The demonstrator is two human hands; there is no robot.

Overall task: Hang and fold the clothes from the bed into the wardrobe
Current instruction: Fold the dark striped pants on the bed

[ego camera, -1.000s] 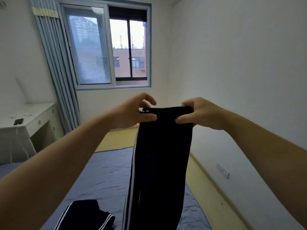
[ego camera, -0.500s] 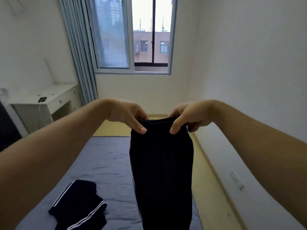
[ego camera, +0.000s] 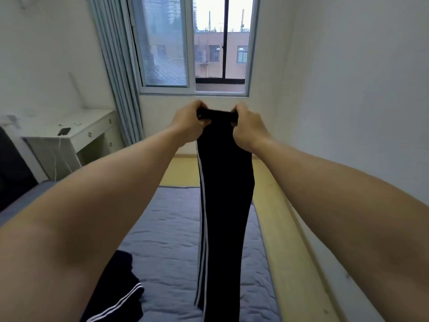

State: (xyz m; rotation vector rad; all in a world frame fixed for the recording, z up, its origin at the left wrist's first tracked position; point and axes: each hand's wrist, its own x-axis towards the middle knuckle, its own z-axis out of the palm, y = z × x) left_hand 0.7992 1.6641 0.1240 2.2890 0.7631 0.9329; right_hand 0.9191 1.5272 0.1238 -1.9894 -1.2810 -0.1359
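Moved since half a second ago: both grips are closer together and higher, the cloth hangs narrower, and white side stripes are now turned into view on its left edge.

Item 1: trousers (ego camera: pixel 225 205), dark, white-striped. Location: in the air over the bed (ego camera: pixel 167 228), held at arm's length before the window (ego camera: pixel 195 43). The lower end runs out of view, so contact with the bed cannot be told.

Left grip (ego camera: pixel 188 123): fingers curled round the left corner of the top edge, clamped on the cloth.

Right grip (ego camera: pixel 247 127): likewise clamped on the right corner.

Item 2: second garment (ego camera: pixel 123 296), dark, striped, crumpled on the near left of the bed, well apart from both grips.

Wardrobe: not in view.

Step in hand (judged): evening out the trousers lengthwise before folding or hanging. The task looks early, with one garment still waiting.

Next move calls for: keeping both corners level and the cloth taut, then lowering it flat onto the bed to fold it in half, or carrying it to the wardrobe without the legs slipping apart.
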